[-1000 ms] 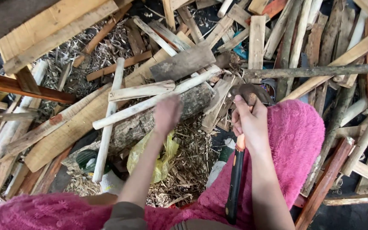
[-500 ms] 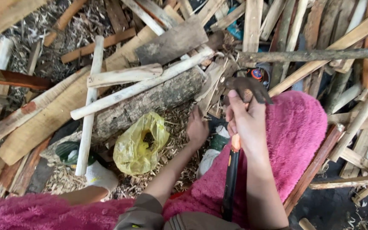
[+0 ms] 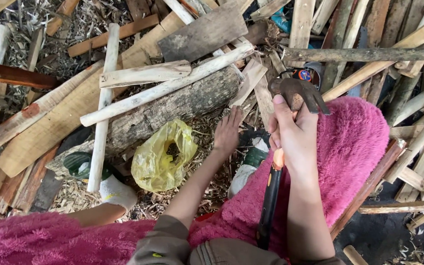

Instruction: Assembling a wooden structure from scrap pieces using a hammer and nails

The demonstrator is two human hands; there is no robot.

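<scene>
My right hand (image 3: 295,135) grips a claw hammer (image 3: 298,93) just below its rusty head; the black and orange handle (image 3: 271,196) runs down along my forearm. My left hand (image 3: 227,131) reaches down with fingers spread, touching wood shavings on the ground beside a thick bark-covered log (image 3: 172,110). A crumpled yellow plastic bag (image 3: 163,156) lies left of that hand. My legs are covered in fuzzy pink fabric (image 3: 349,147).
Pale peeled sticks (image 3: 168,88) and planks (image 3: 50,127) lie across the log and all around. A dark flat board (image 3: 202,32) rests at the top. My foot in a white sock and green sandal (image 3: 96,179) is at lower left.
My left hand has dropped from the pale sticks on the log down to the shavings beside it. The hammer stays in my right hand. The view shifted slightly.
</scene>
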